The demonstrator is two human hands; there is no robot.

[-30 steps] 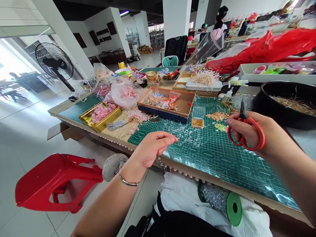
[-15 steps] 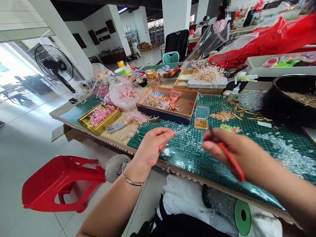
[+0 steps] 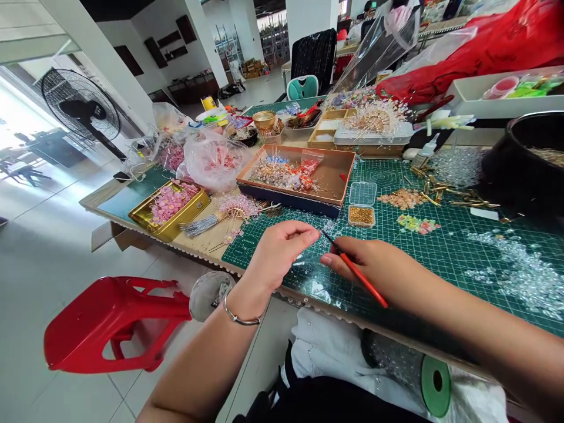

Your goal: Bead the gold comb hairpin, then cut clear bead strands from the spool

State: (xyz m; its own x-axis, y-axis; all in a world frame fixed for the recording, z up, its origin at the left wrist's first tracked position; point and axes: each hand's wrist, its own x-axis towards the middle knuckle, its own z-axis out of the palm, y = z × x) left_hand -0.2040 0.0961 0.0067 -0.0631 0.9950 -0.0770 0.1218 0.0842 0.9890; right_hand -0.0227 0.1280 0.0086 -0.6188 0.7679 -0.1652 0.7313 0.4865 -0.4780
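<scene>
My left hand is closed in a pinch above the front edge of the green cutting mat; what lies between thumb and fingertip is too small to make out. My right hand is wrapped round red-handled pliers, their dark, thin tip pointing at the left fingertips and almost touching them. Beyond the hands is a small clear box of gold beads, its lid open. Flat yellow and pink flower pieces and peach-coloured pieces lie to its right on the mat.
An orange-lined box holds beaded stems. To the left are a gold tin of pink flowers and a pink flower spray. Clear beads spread at right near a black bowl. A red stool stands on the floor.
My right hand has brought the pliers leftward, up to the left fingertips. The left hand keeps its pinch and has shifted only slightly. The view has tilted down a little.
</scene>
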